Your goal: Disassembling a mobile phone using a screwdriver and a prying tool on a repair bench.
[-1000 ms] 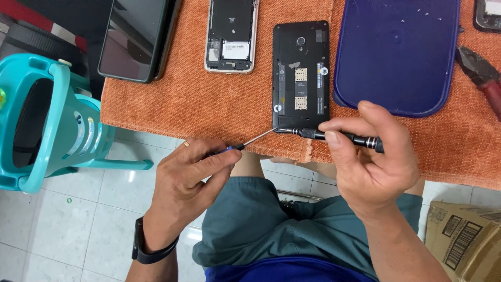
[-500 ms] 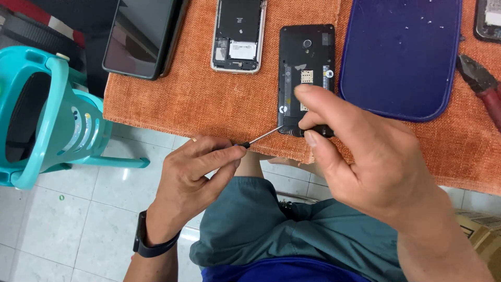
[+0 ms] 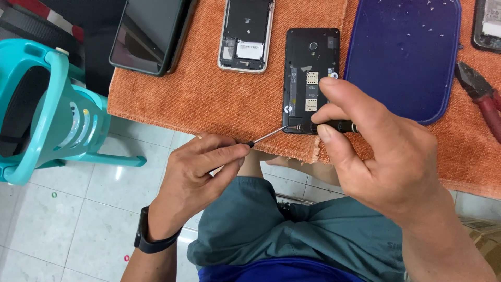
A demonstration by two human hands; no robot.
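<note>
Two bare hands work at the near edge of the orange woven cloth. The right hand is closed around the black handle of a thin precision screwdriver, which lies across the bottom end of the black phone with its back cover removed. The left hand pinches the tip of the screwdriver's metal shaft between thumb and forefinger, below the cloth edge. Just beside the phone lies a dark blue plastic tray with small screws. Red-handled pliers rest at the right, a turquoise plastic chair stands left.
</note>
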